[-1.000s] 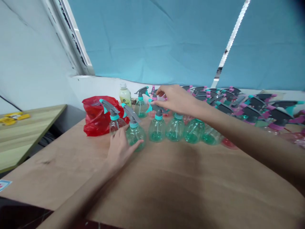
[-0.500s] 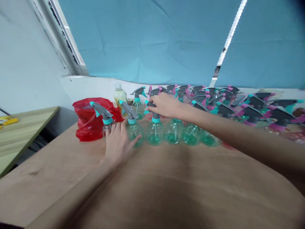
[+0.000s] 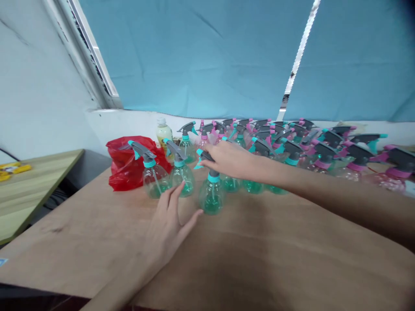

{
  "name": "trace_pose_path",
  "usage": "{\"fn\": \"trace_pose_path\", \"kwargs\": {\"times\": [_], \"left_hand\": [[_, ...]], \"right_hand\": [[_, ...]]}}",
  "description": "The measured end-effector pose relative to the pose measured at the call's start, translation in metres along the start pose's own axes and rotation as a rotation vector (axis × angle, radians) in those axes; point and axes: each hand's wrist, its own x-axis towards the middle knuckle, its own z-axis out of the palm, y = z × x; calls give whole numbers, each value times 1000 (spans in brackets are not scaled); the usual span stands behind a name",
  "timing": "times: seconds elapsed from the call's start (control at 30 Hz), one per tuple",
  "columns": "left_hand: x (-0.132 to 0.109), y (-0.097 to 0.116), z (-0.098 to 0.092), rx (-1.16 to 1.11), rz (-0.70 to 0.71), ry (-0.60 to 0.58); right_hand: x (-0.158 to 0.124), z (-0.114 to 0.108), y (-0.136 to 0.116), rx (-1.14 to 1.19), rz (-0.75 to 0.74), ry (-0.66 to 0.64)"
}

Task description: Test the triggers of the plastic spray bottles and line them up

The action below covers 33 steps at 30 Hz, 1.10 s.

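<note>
My right hand (image 3: 223, 159) is closed around the grey and turquoise trigger head of a spray bottle (image 3: 211, 198). This bottle has a clear green-tinted round body and stands out in front of the row. Just to its left is my left hand (image 3: 171, 220), fingers spread, thumb close to the bottle's base. Beyond my left fingertips stand two more green spray bottles, one upright (image 3: 181, 177) and one slightly tilted (image 3: 154, 178). Behind my right hand and forearm, several green bottles (image 3: 253, 186) are partly hidden.
A crumpled red plastic bag (image 3: 125, 166) lies at the left of the wooden table (image 3: 246, 259). Several pink spray bottles (image 3: 324, 160) crowd the back right. A pale yellow bottle with a white cap (image 3: 164, 131) stands by the wall. A lower side table (image 3: 39, 185) carries yellow objects.
My right hand has pulled the held spray bottle out of the row, toward me. My left hand has drawn back from the bottles at the left and opened.
</note>
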Motion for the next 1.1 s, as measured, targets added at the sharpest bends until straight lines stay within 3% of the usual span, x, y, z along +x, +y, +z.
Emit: {"fn": "trace_pose_path", "kwargs": {"times": [0.23, 0.4, 0.57, 0.8, 0.9, 1.1], "left_hand": [[-20, 43, 25, -372, -72, -285], [-18, 77, 32, -429, -81, -350], [-18, 98, 43, -500, -76, -403], [-9, 119, 60, -558, -91, -436], [-4, 128, 72, -592, -74, -446], [11, 148, 101, -625, 25, -511]], "right_hand": [[-59, -21, -20, -23, -51, -26], [-91, -39, -21, 18, -20, -59], [-119, -43, 5, 295, 25, -123], [-158, -29, 48, 744, -17, -224], [-171, -16, 59, 815, 8, -162], [-187, 12, 68, 980, 169, 148]]}}
